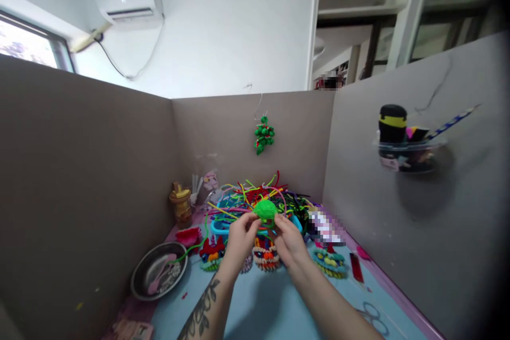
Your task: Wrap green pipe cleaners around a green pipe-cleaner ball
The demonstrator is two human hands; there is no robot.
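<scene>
the left edge cuts off the window [27, 40]. the left hand [242, 235] partly hides the blue tray [219, 229].

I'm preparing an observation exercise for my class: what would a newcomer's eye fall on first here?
Probably the bright green piece, held mid-view between the left grip and right grip. Just behind it, a tangle of many-coloured stems spills over a blue tray. Above, a green ornament with red specks hangs in front of the grey partition.
</scene>
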